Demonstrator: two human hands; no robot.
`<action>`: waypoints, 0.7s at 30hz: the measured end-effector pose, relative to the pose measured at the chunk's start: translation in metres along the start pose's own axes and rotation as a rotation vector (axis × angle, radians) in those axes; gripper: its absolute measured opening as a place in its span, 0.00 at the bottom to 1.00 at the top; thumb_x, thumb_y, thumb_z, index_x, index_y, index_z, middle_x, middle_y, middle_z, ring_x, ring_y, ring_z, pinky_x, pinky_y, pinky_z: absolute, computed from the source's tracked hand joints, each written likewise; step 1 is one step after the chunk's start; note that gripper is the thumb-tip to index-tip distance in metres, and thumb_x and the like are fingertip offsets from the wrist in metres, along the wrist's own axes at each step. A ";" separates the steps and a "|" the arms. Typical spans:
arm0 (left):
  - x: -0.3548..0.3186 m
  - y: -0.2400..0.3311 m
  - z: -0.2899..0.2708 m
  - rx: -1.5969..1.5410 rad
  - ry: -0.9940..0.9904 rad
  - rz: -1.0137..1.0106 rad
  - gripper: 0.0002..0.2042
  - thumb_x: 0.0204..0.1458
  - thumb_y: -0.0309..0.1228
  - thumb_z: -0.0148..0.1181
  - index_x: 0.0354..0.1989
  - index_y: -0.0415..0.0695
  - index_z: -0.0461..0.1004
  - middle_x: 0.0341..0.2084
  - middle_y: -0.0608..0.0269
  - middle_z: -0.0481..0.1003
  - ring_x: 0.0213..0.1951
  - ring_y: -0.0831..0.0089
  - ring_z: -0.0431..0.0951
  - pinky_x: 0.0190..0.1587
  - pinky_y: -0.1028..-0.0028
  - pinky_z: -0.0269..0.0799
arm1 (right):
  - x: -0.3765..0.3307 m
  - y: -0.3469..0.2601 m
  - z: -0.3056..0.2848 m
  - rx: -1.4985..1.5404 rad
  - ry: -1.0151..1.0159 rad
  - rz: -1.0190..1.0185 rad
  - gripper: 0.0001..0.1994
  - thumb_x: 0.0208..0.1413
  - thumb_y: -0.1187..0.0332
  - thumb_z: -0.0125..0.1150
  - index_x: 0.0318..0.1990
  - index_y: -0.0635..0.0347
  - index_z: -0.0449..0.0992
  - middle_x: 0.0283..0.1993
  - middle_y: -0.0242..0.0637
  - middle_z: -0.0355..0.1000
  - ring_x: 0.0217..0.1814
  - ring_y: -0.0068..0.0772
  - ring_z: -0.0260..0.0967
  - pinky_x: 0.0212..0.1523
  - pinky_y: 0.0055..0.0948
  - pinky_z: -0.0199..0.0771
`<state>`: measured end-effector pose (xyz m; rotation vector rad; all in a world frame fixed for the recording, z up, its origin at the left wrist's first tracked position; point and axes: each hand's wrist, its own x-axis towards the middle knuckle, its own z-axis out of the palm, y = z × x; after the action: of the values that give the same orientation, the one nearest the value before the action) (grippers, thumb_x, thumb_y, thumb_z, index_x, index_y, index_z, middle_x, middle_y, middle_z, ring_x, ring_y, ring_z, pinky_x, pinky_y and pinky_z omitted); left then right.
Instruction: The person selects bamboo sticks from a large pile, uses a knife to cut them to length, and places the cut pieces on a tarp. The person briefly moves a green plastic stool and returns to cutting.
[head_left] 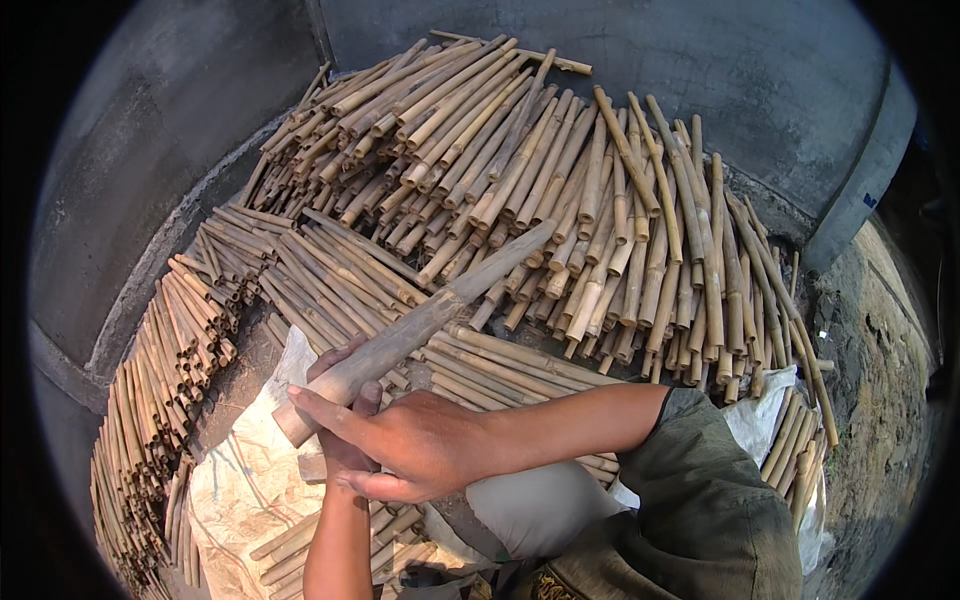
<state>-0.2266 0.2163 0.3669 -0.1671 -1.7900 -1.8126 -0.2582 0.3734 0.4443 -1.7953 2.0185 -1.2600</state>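
Down at the lower middle, both hands meet on one long, thick, grey-brown bamboo pole [430, 315]. It slants from its cut lower end near the hands up and to the right, its far end lying over the heap of stalks. The left hand [345, 420], its forearm rising from the lower edge, is wrapped around the pole's lower end, fingers curled over it, so its grip is closed on the pole. The right hand [415, 445] reaches in from the right, the forearm crossing above a knee in olive-green trousers [700, 500]; it lies over the left hand with the fingers stretched toward the pole's butt end. Whether the right hand's grip actually clamps the pole cannot be told; it rests on the left hand and touches the pole near its end.

Behind the pole, a large heap of thin tan bamboo sticks [560, 170] lies fanned across the ground against a curved grey concrete wall [180, 110]. A crumpled white woven sack [250, 480] is spread beneath the hands, with a few loose sticks on it.
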 end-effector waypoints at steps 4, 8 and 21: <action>0.006 0.063 -0.088 -0.413 0.410 0.161 0.22 0.65 0.46 0.58 0.59 0.46 0.63 0.56 0.50 0.70 0.62 0.53 0.71 0.65 0.46 0.68 | 0.016 0.031 0.006 -0.003 -0.266 0.044 0.25 0.63 0.57 0.60 0.62 0.63 0.68 0.22 0.46 0.74 0.26 0.50 0.76 0.31 0.45 0.74; -0.033 0.133 -0.185 0.034 0.948 0.242 0.23 0.64 0.45 0.60 0.57 0.41 0.63 0.44 0.54 0.69 0.47 0.64 0.73 0.54 0.53 0.76 | 0.051 0.105 0.044 -0.298 -0.754 0.170 0.25 0.62 0.50 0.58 0.53 0.65 0.76 0.34 0.53 0.78 0.41 0.53 0.78 0.46 0.49 0.76; -0.176 0.129 -0.294 0.129 1.542 0.123 0.36 0.63 0.49 0.59 0.70 0.40 0.52 0.54 0.47 0.66 0.57 0.58 0.69 0.57 0.43 0.71 | -0.007 0.271 0.333 -0.394 -0.847 1.062 0.30 0.53 0.60 0.69 0.62 0.62 0.70 0.61 0.47 0.74 0.62 0.44 0.75 0.59 0.43 0.76</action>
<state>0.0699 0.0008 0.3696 0.9030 -0.6934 -1.0487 -0.2527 0.2019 0.0505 -0.7657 2.1325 0.1867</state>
